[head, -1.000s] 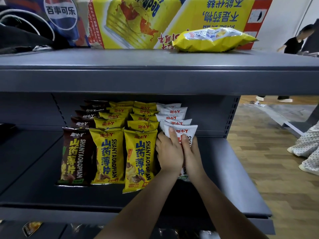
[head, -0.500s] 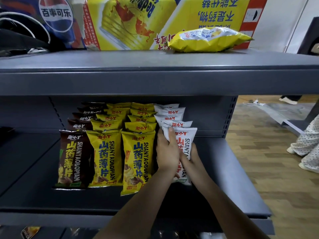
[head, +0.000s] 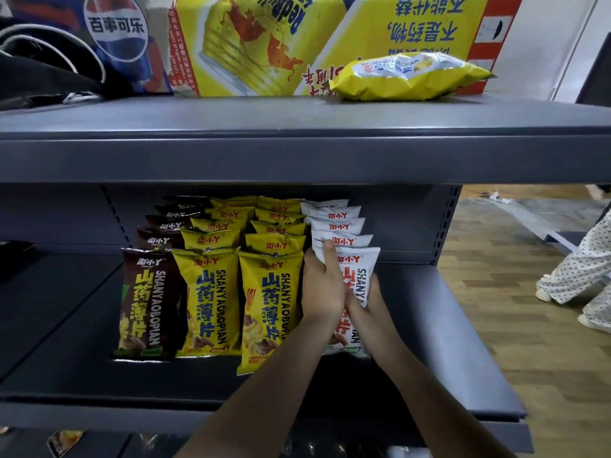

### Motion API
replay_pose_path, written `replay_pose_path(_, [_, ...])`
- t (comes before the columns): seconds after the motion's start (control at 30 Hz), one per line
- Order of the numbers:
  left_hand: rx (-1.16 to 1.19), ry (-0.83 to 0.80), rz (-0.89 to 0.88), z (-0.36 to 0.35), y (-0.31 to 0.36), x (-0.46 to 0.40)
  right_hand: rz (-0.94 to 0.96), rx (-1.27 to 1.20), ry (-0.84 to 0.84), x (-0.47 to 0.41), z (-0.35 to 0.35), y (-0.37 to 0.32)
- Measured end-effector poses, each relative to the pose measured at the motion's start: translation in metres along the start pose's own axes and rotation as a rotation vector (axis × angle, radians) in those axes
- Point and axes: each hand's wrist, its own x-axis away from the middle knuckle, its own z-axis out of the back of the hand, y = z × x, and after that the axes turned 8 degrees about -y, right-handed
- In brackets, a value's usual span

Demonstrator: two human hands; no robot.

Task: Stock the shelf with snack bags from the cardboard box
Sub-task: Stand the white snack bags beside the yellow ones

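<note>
Both forearms are bare from the bottom edge up to the wrists, with no sleeve showing. The left hand (head: 322,290) and right hand (head: 372,300) wear no gloves, rings or watch.

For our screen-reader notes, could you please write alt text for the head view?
Both hands, left hand and right hand, hold the front white snack bag upright on a grey shelf, beside rows of yellow bags and brown bags.
</note>
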Motion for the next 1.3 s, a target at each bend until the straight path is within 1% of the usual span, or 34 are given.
replay_pose_path(0.1, [-0.083, 0.046, -0.059, -0.002, -0.013, 0.010, 0.012, 0.076, 0.039, -0.001, -0.002, 0.002])
replay_pose_path(0.17, [-0.127, 0.057, -0.091, -0.003, -0.025, 0.019, 0.027, 0.166, 0.022, 0.000, 0.002, 0.003])
replay_pose_path(0.23, [-0.170, 0.038, -0.117, -0.001, -0.032, 0.027, 0.070, 0.249, -0.035, 0.002, 0.006, 0.005])
replay_pose_path(0.33, [-0.251, -0.006, -0.157, 0.005, -0.036, 0.039, 0.063, 0.328, -0.135, 0.011, 0.011, 0.006])
replay_pose_path(0.43, [-0.346, -0.072, -0.177, 0.011, -0.038, 0.052, 0.075, 0.421, -0.168, 0.020, 0.015, 0.010])
replay_pose_path(0.5, [-0.397, -0.101, -0.224, 0.017, -0.039, 0.062, 0.072, 0.455, -0.167, 0.022, 0.015, 0.009])
replay_pose_path(0.7, [-0.535, -0.087, -0.551, 0.053, -0.036, 0.064, 0.043, 0.423, -0.116, 0.025, 0.012, 0.012])
replay_pose_path(0.8, [-0.738, -0.020, -0.722, 0.074, -0.046, 0.059, 0.021, 0.472, -0.084, 0.032, 0.011, 0.015])
replay_pose_path(0.87, [-0.860, 0.020, -0.711, 0.086, -0.055, 0.058, 0.006, 0.525, -0.080, 0.035, 0.009, 0.015])
replay_pose_path(0.93, [-0.926, 0.029, -0.668, 0.096, -0.063, 0.062, 0.009, 0.552, -0.081, 0.038, 0.009, 0.016])
replay_pose_path(1.13, [-1.123, -0.054, -0.550, 0.120, -0.075, 0.078, 0.004, 0.522, -0.113, 0.042, 0.009, 0.010])
replay_pose_path(1.2, [-1.142, -0.086, -0.520, 0.127, -0.081, 0.080, -0.018, 0.530, -0.120, 0.042, 0.009, 0.008])
replay_pose_path(1.3, [-1.066, -0.126, -0.505, 0.131, -0.083, 0.077, -0.031, 0.534, -0.109, 0.041, 0.009, 0.004])
